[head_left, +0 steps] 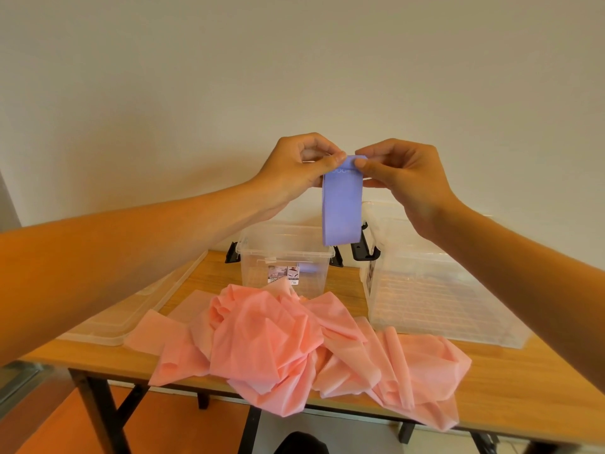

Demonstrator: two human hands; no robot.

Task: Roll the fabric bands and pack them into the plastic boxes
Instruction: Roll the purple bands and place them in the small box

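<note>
Had my left hand (304, 165) and right hand (399, 173) pinching the top of the purple band (342, 211), rest dangling below them. Figured a tight, even first turn mattered most.

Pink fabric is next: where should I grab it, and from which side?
Pinch the flat free end at the left of the pink fabric, coming from above on the left. It lies smooth on the table beside the lid; the rest is a tangled heap.

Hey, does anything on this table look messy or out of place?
Yes: the pink fabric lies in a crumpled, unrolled heap on the table, and its front folds hang over the near edge, where they might slide off.
</note>
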